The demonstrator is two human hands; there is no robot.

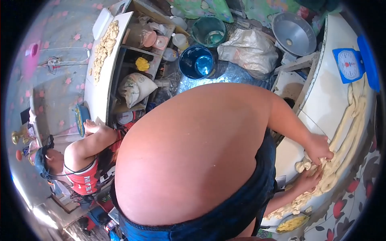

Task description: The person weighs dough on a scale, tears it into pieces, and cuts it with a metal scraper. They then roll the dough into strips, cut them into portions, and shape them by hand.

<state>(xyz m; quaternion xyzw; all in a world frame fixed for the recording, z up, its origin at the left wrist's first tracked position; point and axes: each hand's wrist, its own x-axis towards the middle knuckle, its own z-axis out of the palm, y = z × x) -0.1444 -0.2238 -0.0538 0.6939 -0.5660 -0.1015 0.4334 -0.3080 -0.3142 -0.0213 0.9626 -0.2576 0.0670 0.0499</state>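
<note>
Dough rope (346,132), pale, long, both hands (319,148) pressing it

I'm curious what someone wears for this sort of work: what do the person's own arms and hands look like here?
Both arms are bare, with no sleeves in view. The left hand and right hand wear no gloves, and no rings, watch or bands can be made out. The fingers look plain and uncovered; the picture is too small to show any dusting on them. Lower down, the person wears dark blue denim-like clothing.

Small, cramped bakery workroom: white tables (321,104) bearing dough ropes (350,132) and cut dough pieces (103,46), blue weighing scale (348,64), water buckets (196,62), flour sack (249,50), metal basin (293,34).
</note>
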